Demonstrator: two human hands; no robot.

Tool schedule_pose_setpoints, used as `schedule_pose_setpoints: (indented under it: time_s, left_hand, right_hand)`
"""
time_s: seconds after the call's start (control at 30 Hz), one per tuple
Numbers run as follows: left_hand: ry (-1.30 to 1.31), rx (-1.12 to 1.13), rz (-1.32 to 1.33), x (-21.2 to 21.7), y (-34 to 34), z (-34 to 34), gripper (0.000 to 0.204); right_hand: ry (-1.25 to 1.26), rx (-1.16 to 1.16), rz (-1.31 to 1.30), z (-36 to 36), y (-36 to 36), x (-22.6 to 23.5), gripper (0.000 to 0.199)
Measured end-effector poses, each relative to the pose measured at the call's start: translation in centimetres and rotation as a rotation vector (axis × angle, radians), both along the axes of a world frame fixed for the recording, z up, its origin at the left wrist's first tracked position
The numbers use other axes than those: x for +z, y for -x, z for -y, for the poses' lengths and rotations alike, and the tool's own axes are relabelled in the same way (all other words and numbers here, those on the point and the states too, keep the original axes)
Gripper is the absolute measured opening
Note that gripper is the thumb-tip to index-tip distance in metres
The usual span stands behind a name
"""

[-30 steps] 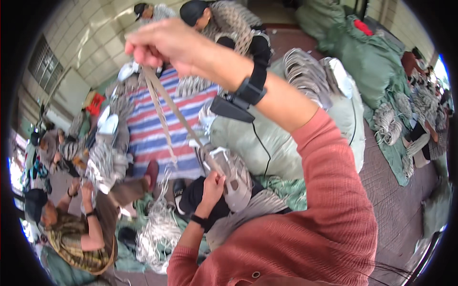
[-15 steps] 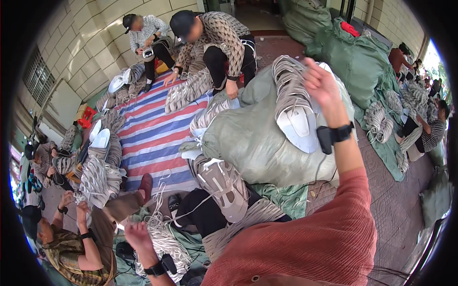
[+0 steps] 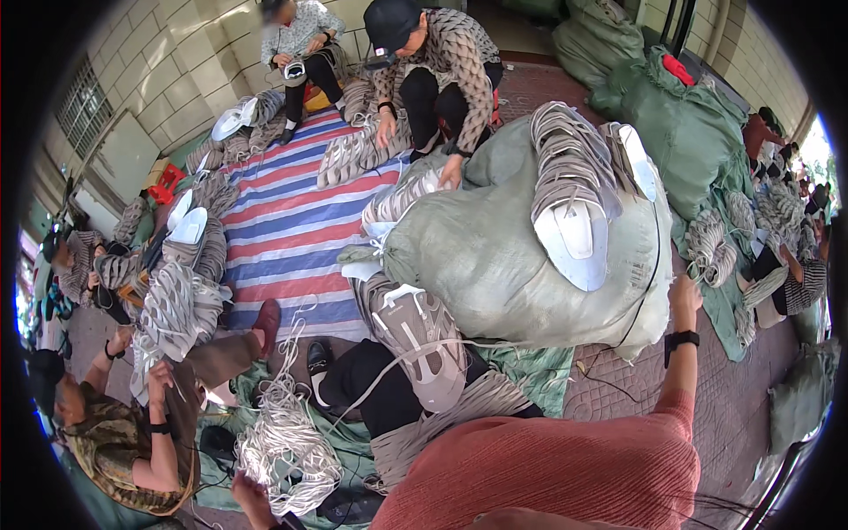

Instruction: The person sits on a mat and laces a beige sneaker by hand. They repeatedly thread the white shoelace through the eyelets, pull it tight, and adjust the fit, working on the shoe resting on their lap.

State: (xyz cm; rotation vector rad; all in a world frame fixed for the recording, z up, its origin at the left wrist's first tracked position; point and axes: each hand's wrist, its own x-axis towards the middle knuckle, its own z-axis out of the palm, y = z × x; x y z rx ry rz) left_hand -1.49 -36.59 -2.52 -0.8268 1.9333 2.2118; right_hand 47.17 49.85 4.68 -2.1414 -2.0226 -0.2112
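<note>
A grey and beige shoe upper (image 3: 420,341) lies on my lap, with a white lace (image 3: 380,385) trailing from it toward my lower left. My left hand (image 3: 251,496) is low at the frame's bottom edge, against a heap of white laces (image 3: 284,446); its fingers are too small to read. My right hand (image 3: 685,294), with a black watch on its wrist, reaches out to the right and rests against the side of a big grey-green sack (image 3: 495,265). Nothing shows in that hand.
Bundles of shoe uppers (image 3: 574,190) lie on top of the sack. A striped tarp (image 3: 283,230) covers the ground ahead, with several people sitting around it handling uppers. A person (image 3: 132,433) sits close on my left. Green sacks (image 3: 680,132) are piled at the right.
My right hand has swung from high on the left, where it pulled a lace, down to the right side of the sack. My left hand dropped from my lap to the lace heap.
</note>
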Motion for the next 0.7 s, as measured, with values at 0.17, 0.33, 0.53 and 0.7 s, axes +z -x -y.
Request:
schedule_pose_setpoints:
  time_s: [0.17, 0.33, 0.53, 0.7]
  left_hand:
    - [0.384, -0.912, -0.143, 7.1, -4.0, -21.7, 0.010]
    - [0.116, -1.340, -0.325, 8.3, -7.2, -34.9, 0.010]
    - [0.310, -1.201, -0.375, 9.3, -6.8, -31.3, 0.010]
    - [0.537, -1.175, -0.402, 6.9, -7.3, -25.0, 0.005]
  right_hand:
    - [0.285, 1.027, -0.676, 11.7, 17.9, 4.0, 0.018]
    - [1.013, 1.661, -0.852, 29.6, 31.5, 3.3, 0.045]
    - [1.423, 1.688, -0.694, 30.8, 32.3, 0.1, 0.016]
    - [1.559, 1.586, -0.361, 28.5, 30.7, 0.5, 0.018]
